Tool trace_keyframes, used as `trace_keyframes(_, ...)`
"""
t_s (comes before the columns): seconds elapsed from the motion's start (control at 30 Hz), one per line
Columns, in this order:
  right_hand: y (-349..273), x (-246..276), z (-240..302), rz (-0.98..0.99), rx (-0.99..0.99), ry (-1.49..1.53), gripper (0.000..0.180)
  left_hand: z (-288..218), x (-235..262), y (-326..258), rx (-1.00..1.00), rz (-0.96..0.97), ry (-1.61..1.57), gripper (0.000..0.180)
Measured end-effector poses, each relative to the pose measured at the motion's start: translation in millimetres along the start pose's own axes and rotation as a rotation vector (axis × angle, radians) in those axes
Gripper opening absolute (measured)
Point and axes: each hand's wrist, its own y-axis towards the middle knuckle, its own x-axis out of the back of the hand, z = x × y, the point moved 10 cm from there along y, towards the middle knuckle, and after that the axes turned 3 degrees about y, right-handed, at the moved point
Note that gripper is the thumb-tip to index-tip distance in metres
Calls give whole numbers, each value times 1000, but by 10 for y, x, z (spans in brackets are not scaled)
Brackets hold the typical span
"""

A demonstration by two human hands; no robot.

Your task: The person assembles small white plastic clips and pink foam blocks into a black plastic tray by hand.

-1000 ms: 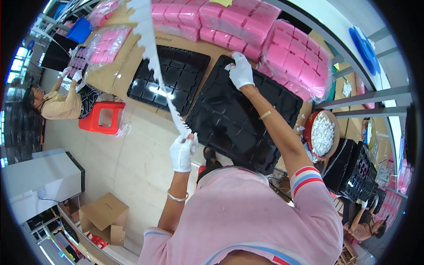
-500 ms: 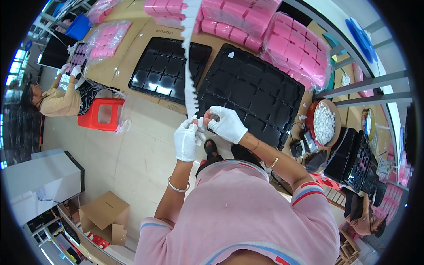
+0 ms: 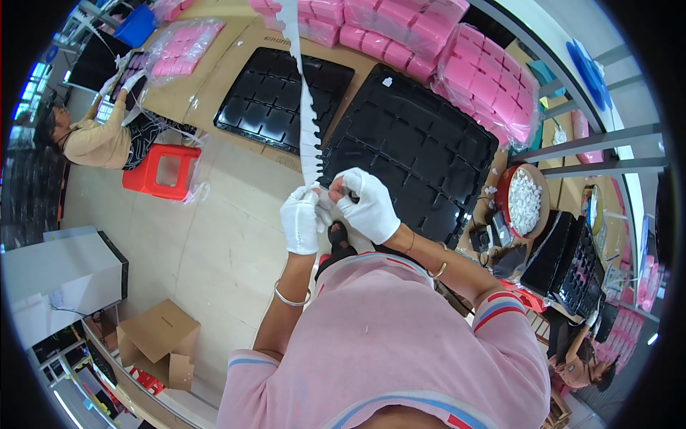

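A long white strip (image 3: 307, 125) with a toothed edge comes down from the top of the view to my hands. My left hand (image 3: 300, 222), in a white glove, pinches its lower end. Close on the right, my right hand (image 3: 368, 207), gloved with bare fingertips showing, is curled with thumb and forefinger together. Whether a small piece sits in that pinch I cannot make out. Beyond my hands lie two black moulded trays with grid patterns: a smaller glossy tray (image 3: 279, 93) behind the strip and a larger tray (image 3: 411, 157) to the right.
Wrapped pink foam blocks (image 3: 486, 82) are stacked at the table's far side. At right stands a round red container (image 3: 525, 204) of white bits. More black trays (image 3: 564, 264) are farther right. A co-worker (image 3: 93, 136) sits left near a red stool (image 3: 164, 171); a cardboard box (image 3: 157, 343) is lower left.
The view has shifted slightly, so the trays appear a little higher and farther right. My hands stay close together at the strip's end, the right fingers still curled.
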Motion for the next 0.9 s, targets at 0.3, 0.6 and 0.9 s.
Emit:
trace_keyframes(0.3,409,29,-504,40,-19,-313,5,410,664,122,15,-168,313,24)
trace_keyframes(0.6,457,-14,-553,-18,41,-450,6,503,631,165,-98,-200,435,24)
trace_keyframes(0.9,432,4,-490,-58,84,-504,22,368,379,113,21,-100,304,16)
